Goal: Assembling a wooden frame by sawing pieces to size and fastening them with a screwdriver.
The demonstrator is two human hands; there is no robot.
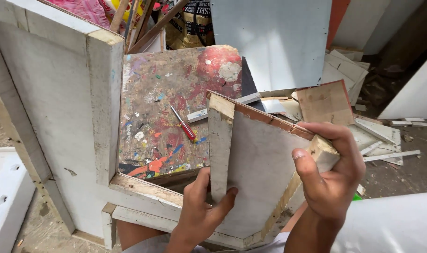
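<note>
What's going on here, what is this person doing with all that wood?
A person holds a white-painted wooden panel with both hands. The left hand pinches a narrow wooden strip along the panel's left edge, and the right hand grips its upper right corner. Behind it lies a red-handled screwdriver on a paint-splattered board. A larger white wooden frame stands at left, with wood offcuts scattered at right.

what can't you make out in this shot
- Head view: the lower end of the white panel is hidden by the left hand and right hand.
- The saw blade is mostly hidden behind the paint-stained board.
- The tall white frame is cut off by the left edge.
</note>
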